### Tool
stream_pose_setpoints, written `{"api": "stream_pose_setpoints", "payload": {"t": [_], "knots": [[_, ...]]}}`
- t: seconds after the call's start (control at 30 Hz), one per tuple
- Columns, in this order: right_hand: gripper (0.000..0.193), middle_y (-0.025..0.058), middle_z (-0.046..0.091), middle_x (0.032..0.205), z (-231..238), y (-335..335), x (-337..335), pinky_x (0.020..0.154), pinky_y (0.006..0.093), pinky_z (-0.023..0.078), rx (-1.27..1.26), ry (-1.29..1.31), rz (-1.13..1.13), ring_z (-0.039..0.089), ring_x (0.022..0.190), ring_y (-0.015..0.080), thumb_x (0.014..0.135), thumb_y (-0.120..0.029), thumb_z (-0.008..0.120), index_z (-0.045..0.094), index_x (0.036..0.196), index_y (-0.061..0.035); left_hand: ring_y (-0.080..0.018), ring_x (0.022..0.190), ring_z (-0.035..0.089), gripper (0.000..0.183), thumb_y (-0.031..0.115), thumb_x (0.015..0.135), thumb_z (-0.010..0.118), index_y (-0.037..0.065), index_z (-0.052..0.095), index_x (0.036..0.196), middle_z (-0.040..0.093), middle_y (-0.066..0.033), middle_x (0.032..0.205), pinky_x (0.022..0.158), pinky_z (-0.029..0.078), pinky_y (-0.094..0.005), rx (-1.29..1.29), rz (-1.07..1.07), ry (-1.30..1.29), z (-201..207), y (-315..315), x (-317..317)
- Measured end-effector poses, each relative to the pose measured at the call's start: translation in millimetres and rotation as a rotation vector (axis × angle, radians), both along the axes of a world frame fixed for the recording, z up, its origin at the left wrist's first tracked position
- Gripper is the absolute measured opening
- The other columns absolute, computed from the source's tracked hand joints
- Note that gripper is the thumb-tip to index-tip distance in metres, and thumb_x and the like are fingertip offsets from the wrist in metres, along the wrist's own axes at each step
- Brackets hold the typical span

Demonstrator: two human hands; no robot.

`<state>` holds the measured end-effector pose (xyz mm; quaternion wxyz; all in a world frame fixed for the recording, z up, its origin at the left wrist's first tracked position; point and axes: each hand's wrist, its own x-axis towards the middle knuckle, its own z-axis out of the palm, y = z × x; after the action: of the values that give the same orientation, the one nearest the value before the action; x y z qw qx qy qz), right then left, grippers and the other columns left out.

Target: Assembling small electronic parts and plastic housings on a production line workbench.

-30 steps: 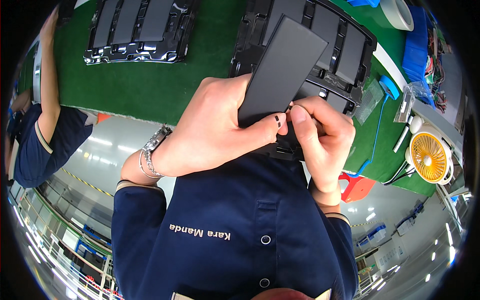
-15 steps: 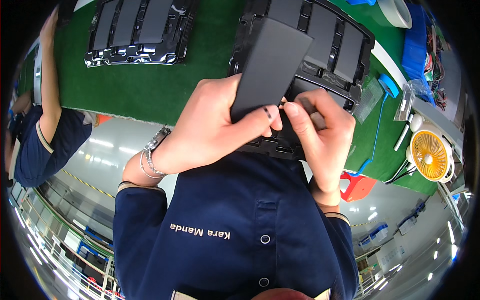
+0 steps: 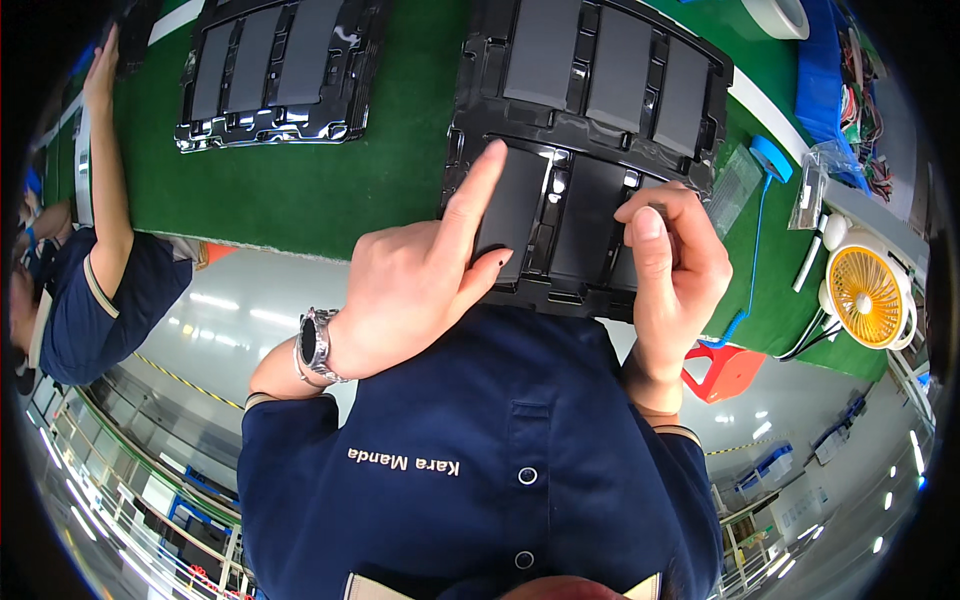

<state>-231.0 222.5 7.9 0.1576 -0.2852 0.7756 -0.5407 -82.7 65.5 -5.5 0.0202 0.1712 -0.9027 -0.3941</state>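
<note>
A dark flat panel [image 3: 518, 195] is seated in the near-left compartment of a black tray [image 3: 560, 297], at the near edge of the green table [image 3: 280, 200]. Its long axis is directed from the near edge toward the far edge, with the far end slanted slightly to the right. The panel's left side is partly covered by the left hand [image 3: 420, 270].

The left hand is brought in from the near edge, wrist encircled by a watch [image 3: 317, 340]. Its index finger is extended along the panel's left side toward the far edge; the thumb is spread well apart, its tip over the panel's near portion. Nothing is gripped between these fingers; whether firm contact is made cannot be told.

The right hand [image 3: 685, 275] is held over the right side of the tray, fingers curled, thumb raised close to the index finger. Whether anything small is pinched there cannot be told.

In the tray's far row, three grey panels [image 3: 618, 70] are laid side by side. A second loaded tray [image 3: 270, 128] is placed toward the far left. By the table's right edge, a yellow-and-white fan [image 3: 865, 290] is noted.
</note>
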Motion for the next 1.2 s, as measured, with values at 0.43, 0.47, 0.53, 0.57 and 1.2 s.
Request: {"api": "stream_pose_setpoints", "payload": {"t": [0.43,0.47,0.53,0.57,1.2], "knots": [[0.006,0.0011,0.060,0.076,6,0,6,0.049,0.0189,0.034,0.057,-0.072,0.075,0.043,0.054,0.0013,0.092,-0.004,0.063,0.062,0.091,0.0016,-0.0367,0.140,0.031,0.064,0.021,0.074,0.077,0.013,0.056,0.133,0.042,-0.0103,0.146,0.111,0.029,-0.0555,-0.322,-0.175,0.083,-8,-7,-25],[0.006,0.0015,0.060,0.076,6,0,6,0.049,0.0191,0.034,0.057,-0.044,0.081,0.043,0.054,0.0017,0.092,-0.004,0.063,0.062,0.091,0.0016,-0.0371,0.140,0.030,0.064,0.021,0.074,0.076,0.013,0.056,0.134,0.041,-0.0109,0.147,0.112,0.028,-0.0552,-0.300,-0.196,0.077,-6,-9,-24],[0.007,0.0028,0.059,0.076,5,2,7,0.050,0.0211,0.036,0.065,-0.056,0.090,0.046,0.054,0.0042,0.091,-0.005,0.064,0.062,0.091,0.0018,-0.0356,0.138,0.034,0.063,0.019,0.074,0.076,0.011,0.057,0.133,0.045,-0.0112,0.143,0.110,0.031,-0.0526,-0.286,-0.179,0.116,-7,-14,-22],[0.007,0.0033,0.060,0.076,5,2,7,0.050,0.0219,0.037,0.063,-0.067,0.093,0.047,0.054,0.0054,0.091,-0.005,0.064,0.062,0.090,0.0019,-0.0349,0.137,0.036,0.062,0.018,0.074,0.076,0.011,0.057,0.133,0.047,-0.0113,0.141,0.110,0.033,-0.0512,-0.279,-0.171,0.135,-7,-16,-21],[0.016,0.0056,0.053,0.064,-3,-9,15,0.040,0.0342,0.038,0.091,0.256,0.383,0.051,0.045,0.0209,0.084,-0.009,0.071,0.059,0.076,-0.0026,-0.0108,0.076,0.054,0.075,-0.005,0.075,0.066,0.008,0.043,0.146,0.054,-0.0002,0.080,0.080,0.047,-0.0284,0.466,-0.109,0.205,11,-21,-35]]}}
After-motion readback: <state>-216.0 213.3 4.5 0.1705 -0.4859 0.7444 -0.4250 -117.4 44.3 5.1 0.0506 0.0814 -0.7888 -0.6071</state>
